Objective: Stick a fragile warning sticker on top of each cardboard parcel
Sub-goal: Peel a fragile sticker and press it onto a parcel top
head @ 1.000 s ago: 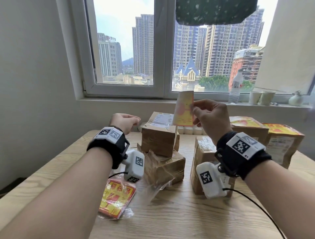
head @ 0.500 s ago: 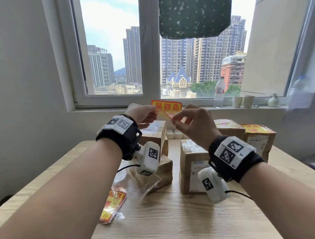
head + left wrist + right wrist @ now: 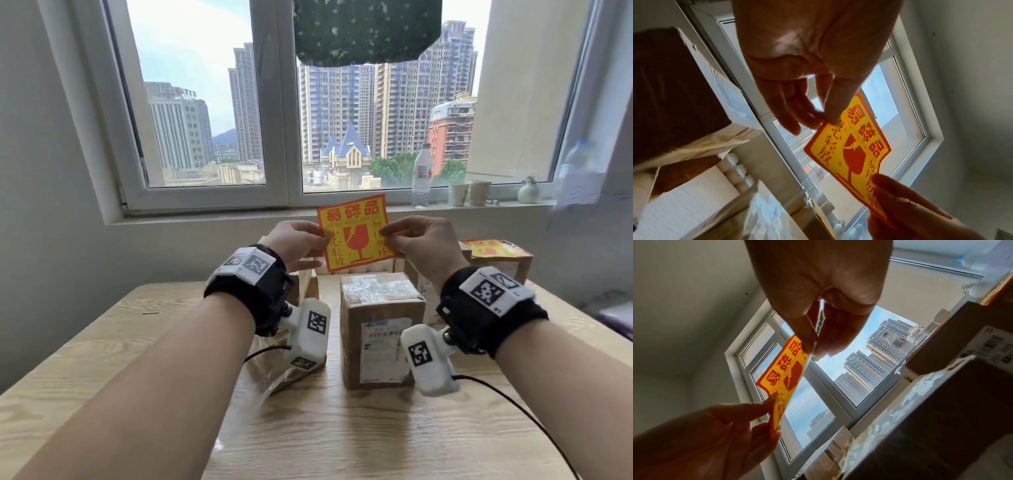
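A yellow and red fragile sticker is held upright in the air above the parcels, printed face toward me. My left hand pinches its left edge and my right hand pinches its right edge. In the left wrist view the sticker hangs between thumb and fingers; in the right wrist view the sticker shows nearly edge-on. A taped cardboard parcel with a shipping label stands on the table just below. Behind my right hand, another parcel has a yellow sticker on top. Stacked parcels sit behind my left wrist.
The wooden table has bare surface in front of the parcels. Crumpled clear plastic lies under my left wrist. On the windowsill stand a water bottle, two paper cups and a small vase.
The sticker went from held by the right hand alone to pinched by both hands, then turned to face me fully. The view shifted left, so the parcels sit further right.
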A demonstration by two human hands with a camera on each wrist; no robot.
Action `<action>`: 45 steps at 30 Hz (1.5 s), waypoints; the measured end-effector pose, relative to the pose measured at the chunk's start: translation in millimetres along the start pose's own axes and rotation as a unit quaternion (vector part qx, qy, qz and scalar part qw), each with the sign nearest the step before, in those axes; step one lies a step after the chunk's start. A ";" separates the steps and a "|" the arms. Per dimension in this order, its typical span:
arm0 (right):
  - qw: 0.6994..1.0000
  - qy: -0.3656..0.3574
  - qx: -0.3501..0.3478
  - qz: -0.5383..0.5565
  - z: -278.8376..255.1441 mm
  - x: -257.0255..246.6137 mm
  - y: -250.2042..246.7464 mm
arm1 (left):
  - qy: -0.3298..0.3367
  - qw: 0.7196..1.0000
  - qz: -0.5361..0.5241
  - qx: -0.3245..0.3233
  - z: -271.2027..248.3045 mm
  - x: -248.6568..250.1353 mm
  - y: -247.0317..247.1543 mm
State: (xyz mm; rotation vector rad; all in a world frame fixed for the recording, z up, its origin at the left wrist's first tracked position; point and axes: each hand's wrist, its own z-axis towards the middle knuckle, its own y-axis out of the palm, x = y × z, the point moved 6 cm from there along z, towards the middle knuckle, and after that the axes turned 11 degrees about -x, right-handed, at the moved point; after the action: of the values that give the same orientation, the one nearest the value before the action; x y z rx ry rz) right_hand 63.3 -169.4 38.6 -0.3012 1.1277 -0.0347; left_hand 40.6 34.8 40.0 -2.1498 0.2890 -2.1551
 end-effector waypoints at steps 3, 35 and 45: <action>1.000 0.024 0.011 -0.007 1.6 14.0 -7.5 | -0.009 1.000 0.002 0.014 8.7 -6.2 12.2; 0.963 0.187 0.065 -0.182 3.2 84.7 -28.0 | -0.011 0.988 0.136 0.067 38.1 -50.0 41.1; 0.962 0.168 0.046 -0.209 5.1 86.4 -23.8 | 0.005 0.976 0.197 0.097 43.8 -52.4 38.0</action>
State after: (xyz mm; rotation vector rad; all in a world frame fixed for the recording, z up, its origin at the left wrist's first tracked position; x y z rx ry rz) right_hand 108.2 -206.5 -29.7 -0.4584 1.3769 -0.5289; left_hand 82.0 4.4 -19.0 -1.7980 0.4420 -1.8849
